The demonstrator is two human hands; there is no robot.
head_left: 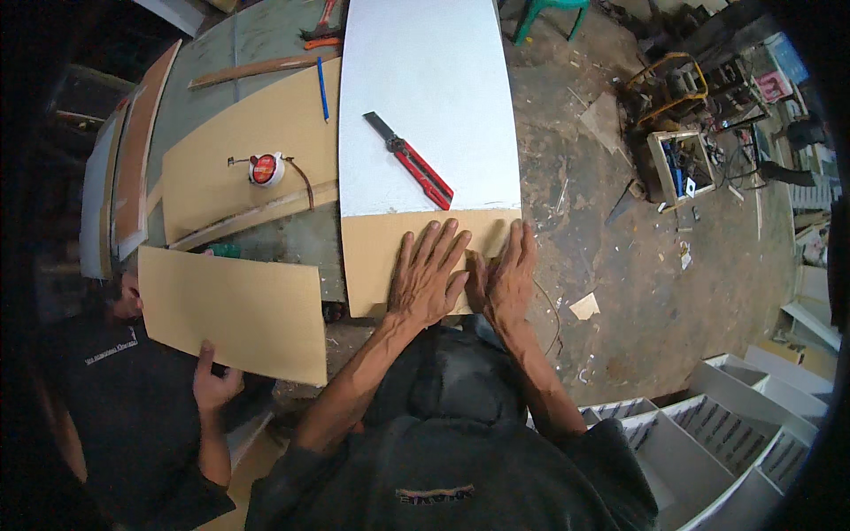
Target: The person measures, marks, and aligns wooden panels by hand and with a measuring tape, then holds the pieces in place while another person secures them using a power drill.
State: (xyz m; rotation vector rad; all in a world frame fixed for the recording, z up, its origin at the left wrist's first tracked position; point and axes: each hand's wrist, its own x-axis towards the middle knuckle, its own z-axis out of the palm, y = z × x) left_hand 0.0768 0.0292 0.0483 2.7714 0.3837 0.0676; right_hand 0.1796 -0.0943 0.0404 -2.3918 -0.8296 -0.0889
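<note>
Two hands: left hand (428, 279) and right hand (506, 276) lie side by side, palms down, fingers spread and flat; neither grip is clamped on anything.
Brown board: the brown board (376, 265) lies directly beneath both hands, on the near end of the table (266, 31), its near edge just before the person's chest.
White sheet: a white sheet (429, 62) covers the board's far part; its near edge runs just beyond the fingertips (452, 228), close to them.
Utility knife: a red and black utility knife (410, 161), blade out, rests on the white sheet, apart from both hands.
Tape measure: a red and white tape measure (266, 169) sits on a second brown panel (230, 159) to the left, well apart.
Blue pencil: a blue pencil (322, 88) lies by that panel's right edge.
Co-worker: another person's hand (215, 382) holds a separate brown panel (239, 310) at lower left.
Floor: the floor (637, 292) at right carries scraps and a tool crate (680, 164).
</note>
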